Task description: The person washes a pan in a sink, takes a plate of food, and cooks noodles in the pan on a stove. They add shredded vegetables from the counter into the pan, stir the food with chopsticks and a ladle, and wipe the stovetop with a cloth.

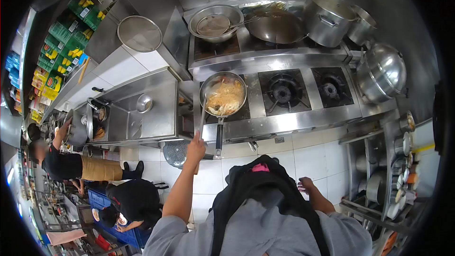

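Observation:
My left hand (195,148) is wrapped round the handle of a long metal utensil (203,116), whose far end reaches the left rim of a frying pan. The frying pan (220,79) rests on the front left burner and holds orange and pale food (224,97). Its black handle (219,138) points towards me, just right of my left hand, and nothing grips it. Off to the right of my body, away from the stove, is my right hand (306,186), with its fingers apart and nothing visible in it.
Two bare burners (283,93) lie right of the pan. Behind stand a wok (276,27), a steel bowl (193,25) and tall pots (327,19). A sink counter (159,114) is at left, near two people (66,163). Shelving (362,208) stands at right.

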`<state>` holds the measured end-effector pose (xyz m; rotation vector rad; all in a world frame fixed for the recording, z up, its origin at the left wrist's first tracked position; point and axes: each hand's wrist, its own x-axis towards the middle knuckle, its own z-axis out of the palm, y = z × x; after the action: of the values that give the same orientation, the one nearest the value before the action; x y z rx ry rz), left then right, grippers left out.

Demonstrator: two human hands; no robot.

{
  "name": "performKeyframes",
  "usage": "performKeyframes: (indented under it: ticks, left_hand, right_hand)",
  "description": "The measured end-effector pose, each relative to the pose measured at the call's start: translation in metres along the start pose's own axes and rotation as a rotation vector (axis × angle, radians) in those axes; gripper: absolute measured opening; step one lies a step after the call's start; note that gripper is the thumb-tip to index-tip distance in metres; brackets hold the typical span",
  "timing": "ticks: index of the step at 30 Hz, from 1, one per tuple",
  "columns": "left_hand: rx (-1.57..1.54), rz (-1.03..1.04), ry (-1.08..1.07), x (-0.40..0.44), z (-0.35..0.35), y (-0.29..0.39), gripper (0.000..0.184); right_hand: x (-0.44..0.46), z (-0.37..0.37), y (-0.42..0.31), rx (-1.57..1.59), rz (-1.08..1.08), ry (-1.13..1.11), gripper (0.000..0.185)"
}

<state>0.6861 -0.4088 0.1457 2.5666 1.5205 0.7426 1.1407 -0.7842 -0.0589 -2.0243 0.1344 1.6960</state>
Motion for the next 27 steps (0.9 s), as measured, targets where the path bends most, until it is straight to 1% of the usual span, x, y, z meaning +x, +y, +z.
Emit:
performKeyframes:
  ticks: [1,2,3,5,7,8,9,11,12,13,15,16,17,18,19,20,21,23,24,25,27]
  left_hand:
    - [0.003,0.005,0.004,-0.003,0.0,-0.004,0.055]
    - [-0.426,-0.447,-0.256,-0.007,0.0,-0.007,0.054]
    - [-0.853,-0.898,-0.525,0.004,-0.02,0.011,0.052]
    - [-0.906,-0.915,-0.521,0.008,-0.031,0.021,0.05]
    - [-0.706,-0.782,-0.445,0.006,-0.036,0.038,0.052]
    - [-0.869,-0.911,-0.404,-0.004,-0.009,0.028,0.04]
    - [-0.87,-0.913,-0.401,-0.006,0.004,0.02,0.04]
    - [-1.57,-1.266,-0.495,-0.001,0.017,0.015,0.016]
    - [-1.765,-1.354,-0.558,0.004,0.013,0.011,0.017]
    - [-1.767,-1.349,-0.555,0.001,0.017,-0.002,0.017]
    - [-2.166,-1.418,-0.65,-0.005,0.026,-0.022,0.02]
    - [-1.979,-1.355,-0.574,0.003,0.005,-0.005,0.015]
    - [-1.978,-1.363,-0.575,0.011,-0.018,0.013,0.015]
    - [-1.664,-1.224,-0.573,0.019,-0.041,0.03,0.017]
    - [-1.355,-1.079,-0.559,0.023,-0.06,0.043,0.025]
    - [-1.181,-1.002,-0.585,0.023,-0.072,0.05,0.038]
    - [-1.184,-1.006,-0.58,0.02,-0.076,0.052,0.038]
    - [-0.932,-0.918,-0.647,0.007,-0.082,0.053,0.047]
    - [-0.773,-0.836,-0.694,-0.002,-0.077,0.045,0.049]
    - [-0.769,-0.832,-0.7,-0.014,-0.065,0.034,0.049]
    - [-0.359,-0.345,-0.493,-0.036,-0.034,0.007,0.05]
  right_hand:
    - [0.0,0.002,-0.007,-0.004,-0.007,0.021,0.023]
    - [0.001,0.002,-0.017,0.011,-0.038,0.024,0.023]
    - [0.003,0.001,-0.024,0.028,-0.066,0.029,0.023]
    - [-0.004,0.004,-0.041,0.09,-0.159,0.04,0.024]
    - [-0.002,0.004,-0.046,0.111,-0.219,0.017,0.027]
    - [-0.003,0.004,-0.045,0.102,-0.208,0.017,0.027]
    - [-0.005,0.006,-0.046,0.091,-0.203,0.018,0.027]
    - [-0.005,0.006,-0.041,0.047,-0.129,0.023,0.027]
    - [0.001,0.004,-0.035,0.024,-0.098,0.018,0.028]
    - [-0.001,0.004,-0.031,0.014,-0.082,0.03,0.026]
    - [-0.003,0.001,-0.024,0.014,-0.045,0.033,0.025]
    - [-0.002,0.0,-0.019,0.016,-0.038,0.034,0.025]
    - [-0.003,-0.002,-0.015,0.012,-0.035,0.032,0.025]
    - [-0.003,-0.005,-0.012,0.004,-0.033,0.03,0.025]
    - [-0.003,-0.007,-0.009,-0.005,-0.029,0.031,0.025]
    - [-0.002,-0.009,-0.007,-0.023,-0.007,0.026,0.025]
    - [-0.002,-0.01,-0.008,-0.038,0.013,0.02,0.026]
    - [0.0,-0.01,-0.011,-0.029,0.016,0.021,0.025]
    - [0.001,-0.008,-0.013,-0.007,0.002,0.033,0.025]
    - [0.001,-0.007,-0.015,0.016,-0.01,0.046,0.025]
    - [-0.004,-0.001,-0.022,0.011,-0.028,0.048,0.027]
